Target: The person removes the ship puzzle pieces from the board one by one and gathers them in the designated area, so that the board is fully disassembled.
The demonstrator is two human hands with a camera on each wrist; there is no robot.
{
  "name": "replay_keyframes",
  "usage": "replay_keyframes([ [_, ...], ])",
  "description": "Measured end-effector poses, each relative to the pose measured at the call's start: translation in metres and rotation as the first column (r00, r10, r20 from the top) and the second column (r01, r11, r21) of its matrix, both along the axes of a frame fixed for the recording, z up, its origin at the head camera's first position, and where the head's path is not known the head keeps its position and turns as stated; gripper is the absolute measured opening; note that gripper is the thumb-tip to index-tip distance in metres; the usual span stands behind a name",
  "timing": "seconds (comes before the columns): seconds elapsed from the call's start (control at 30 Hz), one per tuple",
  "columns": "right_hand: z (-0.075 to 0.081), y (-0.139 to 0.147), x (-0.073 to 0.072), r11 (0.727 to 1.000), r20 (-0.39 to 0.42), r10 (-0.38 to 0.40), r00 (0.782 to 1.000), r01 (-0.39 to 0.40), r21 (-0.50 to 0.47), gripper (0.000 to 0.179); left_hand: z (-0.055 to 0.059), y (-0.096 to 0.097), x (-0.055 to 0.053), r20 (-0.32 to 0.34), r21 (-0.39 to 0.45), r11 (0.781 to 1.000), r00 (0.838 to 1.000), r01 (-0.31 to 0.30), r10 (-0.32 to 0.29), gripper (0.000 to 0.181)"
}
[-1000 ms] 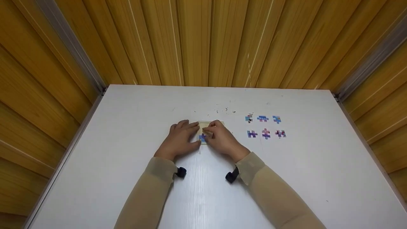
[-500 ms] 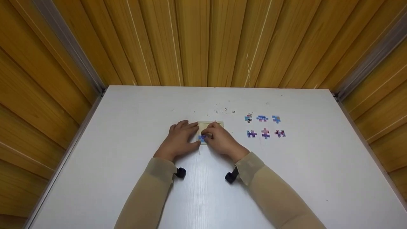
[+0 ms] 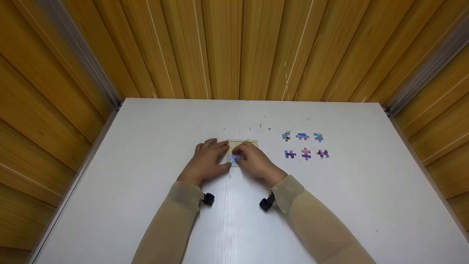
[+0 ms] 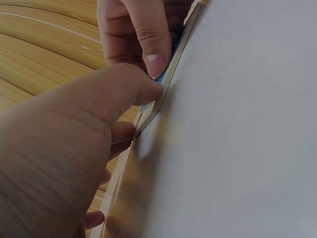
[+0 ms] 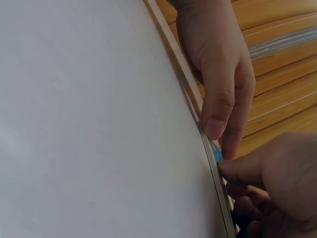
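A small pale wooden puzzle tray point(image 3: 243, 140) lies flat on the white table. My left hand point(image 3: 206, 163) holds its left side, thumb at the near corner and index finger towards the far corner. Inside the tray's near-left corner sits a blue and purple puzzle piece point(image 3: 233, 158). My right hand point(image 3: 255, 160) is over the tray's right part, thumb and curled index finger pinching at this piece. Its fingers hide much of the tray's right side. In the left wrist view, the right thumb point(image 4: 155, 63) touches a strip of blue just inside the tray's edge.
Several loose puzzle pieces lie in two rows on the right of the table point(image 3: 176, 121), including a pink one point(image 3: 306, 154) and a blue one point(image 3: 318, 137). Small dark specks point(image 3: 260, 126) dot the surface beyond the tray. Wood-look panels point(image 3: 223, 51) stand around the table.
The right index finger has come down and in from the tray's upper part onto the blue and purple piece, now beside the thumb. My left hand and the tray stay put.
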State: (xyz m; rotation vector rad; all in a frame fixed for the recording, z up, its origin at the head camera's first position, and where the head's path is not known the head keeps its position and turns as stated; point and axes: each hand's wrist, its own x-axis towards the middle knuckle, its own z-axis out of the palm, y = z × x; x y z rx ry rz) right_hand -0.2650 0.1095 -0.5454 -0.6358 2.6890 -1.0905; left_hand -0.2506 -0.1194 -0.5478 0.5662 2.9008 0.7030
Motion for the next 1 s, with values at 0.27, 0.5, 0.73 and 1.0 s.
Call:
replay_keyframes([
  [0.27, -0.0004, -0.0004, 0.0012, 0.999, -0.012, -0.001, 1.0, 0.0, -0.036, 0.027, -0.0009, 0.0005, -0.0005, 0.002, -0.009, 1.0, 1.0, -0.009, 0.009, 0.073],
  [0.5, -0.0019, 0.001, 0.0016, 0.998, 0.007, 0.001, 1.0, -0.001, -0.066, 0.034, -0.0003, 0.0003, 0.0004, -0.008, -0.015, 1.0, 1.0, -0.002, 0.002, 0.072],
  [0.73, 0.001, 0.0022, 0.0014, 0.997, 0.006, 0.023, 1.0, -0.022, -0.067, 0.04, -0.0004, 0.0, -0.0003, -0.005, -0.002, 1.0, 1.0, 0.002, -0.002, 0.072],
  [1.0, 0.0029, 0.0026, 0.0006, 0.998, 0.007, 0.037, 0.999, -0.037, -0.049, 0.043, 0.0011, 0.0, -0.0018, 0.005, -0.004, 1.0, 1.0, 0.016, -0.016, 0.074],
])
